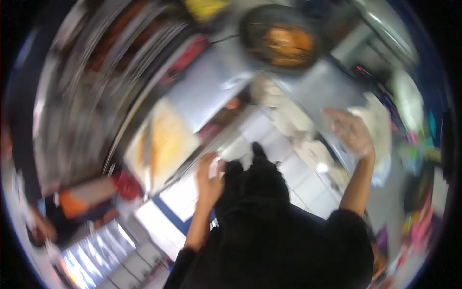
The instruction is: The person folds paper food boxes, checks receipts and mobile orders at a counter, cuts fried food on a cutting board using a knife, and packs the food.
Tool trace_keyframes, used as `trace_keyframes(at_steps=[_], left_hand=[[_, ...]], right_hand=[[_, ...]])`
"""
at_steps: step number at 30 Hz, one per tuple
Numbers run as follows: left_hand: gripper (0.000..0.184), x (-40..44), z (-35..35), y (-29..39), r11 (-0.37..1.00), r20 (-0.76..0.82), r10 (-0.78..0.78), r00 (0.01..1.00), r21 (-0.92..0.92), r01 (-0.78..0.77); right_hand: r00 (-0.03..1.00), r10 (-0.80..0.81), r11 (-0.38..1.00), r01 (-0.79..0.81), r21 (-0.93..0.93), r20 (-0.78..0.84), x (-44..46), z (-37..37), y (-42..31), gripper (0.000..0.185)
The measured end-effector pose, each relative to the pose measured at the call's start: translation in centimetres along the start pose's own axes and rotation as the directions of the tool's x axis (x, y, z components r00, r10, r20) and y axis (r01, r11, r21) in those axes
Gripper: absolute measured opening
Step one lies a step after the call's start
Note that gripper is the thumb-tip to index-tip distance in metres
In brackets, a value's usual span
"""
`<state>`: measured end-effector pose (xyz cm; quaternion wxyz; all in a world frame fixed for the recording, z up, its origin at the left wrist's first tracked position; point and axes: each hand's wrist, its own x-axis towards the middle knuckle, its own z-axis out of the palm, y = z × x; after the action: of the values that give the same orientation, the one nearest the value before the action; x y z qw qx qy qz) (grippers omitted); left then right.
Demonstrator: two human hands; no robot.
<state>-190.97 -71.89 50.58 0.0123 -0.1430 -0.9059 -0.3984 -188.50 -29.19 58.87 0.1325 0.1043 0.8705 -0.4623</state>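
The whole view is smeared by motion. My left hand (210, 176) is at the front of my body, its fingers curled around something small and white (214, 167) that is too blurred to name. Left of that hand lies a pale cutting board (166, 139) with orange-brown stains and a long thin thing across it, perhaps a knife. My right hand (350, 132) reaches over the steel counter (313, 94) on the right, fingers stretched out and blurred, with a clear, glove-like sheen. Beside it is a whitish cloth or bag (378, 120). I see nothing held in that hand.
A dark round pan (279, 38) with orange-brown food stands at the back. Metal racks or trays (103, 72) fill the upper left. Another person's arm (89, 192) shows at the lower left. White floor tiles (298, 178) lie between the counters. Colourful clutter (418, 149) lines the right.
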Motion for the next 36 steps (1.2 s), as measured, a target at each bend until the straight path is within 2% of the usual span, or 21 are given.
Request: trace_keyframes(at_steps=[1,2,4,5,6,7,9,10,11,12,14,16,18,20,22,24,26,30,32,34,36], left_hand=[[0.032,0.7,-0.9,1.4,0.994,0.05,-0.059,0.997,-0.092,0.063],[0.033,1.5,-1.3,2.2,0.992,0.006,-0.008,1.0,-0.122,0.009],[0.029,2.4,-2.7,2.0,0.947,-0.119,-0.103,0.988,-0.314,0.061],[0.029,2.4,-3.9,0.6,0.952,-0.177,-0.129,0.976,-0.297,0.072],[0.024,2.3,-4.6,-1.9,0.946,-0.227,-0.154,0.962,-0.314,0.077],[0.019,2.1,-4.9,-4.5,0.938,-0.267,-0.172,0.948,-0.337,0.075],[0.016,0.2,-6.5,-9.8,0.913,-0.325,-0.232,0.917,-0.398,0.09],[0.017,-0.6,-7.3,-12.1,0.886,-0.348,-0.284,0.894,-0.451,0.106],[0.017,-1.0,-8.4,-13.7,0.881,-0.363,-0.284,0.887,-0.464,0.093],[0.018,-1.4,-9.5,-15.0,0.916,-0.434,-0.295,0.851,-0.382,0.122],[0.02,-2.0,-11.1,-17.7,0.937,-0.52,-0.304,0.798,-0.314,0.153],[0.021,-2.2,-12.5,-20.5,0.959,-0.58,-0.28,0.765,-0.14,0.246],[0.02,-2.4,-13.1,-22.6,0.958,-0.593,-0.276,0.756,-0.104,0.268],[0.022,-2.3,-13.3,-24.7,0.936,-0.578,-0.331,0.746,-0.1,0.337],[0.025,-2.5,-13.9,-27.1,0.946,-0.563,-0.292,0.773,-0.053,0.319],[0.029,-3.0,-14.7,-27.5,0.769,-0.598,-0.246,0.763,0.359,0.529],[0.036,-4.2,-15.0,-28.7,0.654,-0.55,-0.161,0.819,0.562,0.506],[0.039,-5.2,-14.7,-31.2,0.634,-0.377,-0.243,0.894,0.636,0.44],[0.041,-5.3,-14.2,-32.1,0.686,-0.399,-0.199,0.895,0.596,0.417],[0.04,-5.8,-14.6,-30.4,0.731,-0.348,-0.211,0.913,0.564,0.384],[0.038,-7.3,-14.6,-29.5,0.811,-0.439,-0.115,0.891,0.477,0.34]], right_hand=[[0.978,-0.144,0.974,0.113,0.195,0.153,2.2,3.7,-1.9,0.05],[0.916,-0.284,0.909,0.163,0.384,0.284,4.1,7.6,-3.6,0.054],[0.707,-0.513,0.728,0.057,0.683,0.487,7.4,15.8,-7.3,0.059],[0.626,-0.565,0.647,-0.068,0.759,0.538,8.4,19.7,-8.3,0.062],[0.553,-0.609,0.567,-0.198,0.799,0.569,9.4,23.5,-9.3,0.065],[0.524,-0.62,0.588,-0.183,0.788,0.584,10.3,26.7,-10.4,0.065],[0.449,-0.723,0.404,-0.342,0.849,0.525,10.9,31.9,-13.0,0.069],[0.439,-0.722,0.423,-0.331,0.843,0.535,11.2,34.2,-13.6,0.069],[0.43,-0.679,0.415,-0.444,0.794,0.595,11.5,36.3,-13.8,0.067],[0.417,-0.629,0.4,-0.55,0.733,0.656,11.5,37.6,-14.3,0.065],[0.394,-0.577,0.437,-0.591,0.678,0.715,11.4,39.1,-15.5,0.063],[0.449,-0.44,0.491,-0.605,0.627,0.778,11.1,40.5,-16.6,0.067],[0.456,-0.432,0.548,-0.553,0.628,0.778,11.6,41.5,-16.6,0.068],[0.576,-0.227,0.509,-0.617,0.6,0.785,11.2,40.6,-18.4,0.072],[0.649,-0.215,0.458,-0.593,0.662,0.73,10.8,40.3,-18.7,0.073],[0.731,-0.191,0.396,-0.553,0.733,0.655,10.3,39.7,-17.9,0.075],[0.853,-0.089,0.36,-0.454,0.815,0.515,11.0,40.2,-16.4,0.069],[0.924,0.061,0.278,-0.379,0.883,0.377,13.0,40.5,-14.7,0.065],[0.91,0.17,0.317,-0.414,0.853,0.379,14.2,40.6,-15.8,0.058],[0.899,0.184,0.313,-0.437,0.843,0.397,16.1,41.9,-15.5,0.054],[0.876,0.196,0.318,-0.482,0.816,0.441,17.6,44.0,-16.3,0.041]])
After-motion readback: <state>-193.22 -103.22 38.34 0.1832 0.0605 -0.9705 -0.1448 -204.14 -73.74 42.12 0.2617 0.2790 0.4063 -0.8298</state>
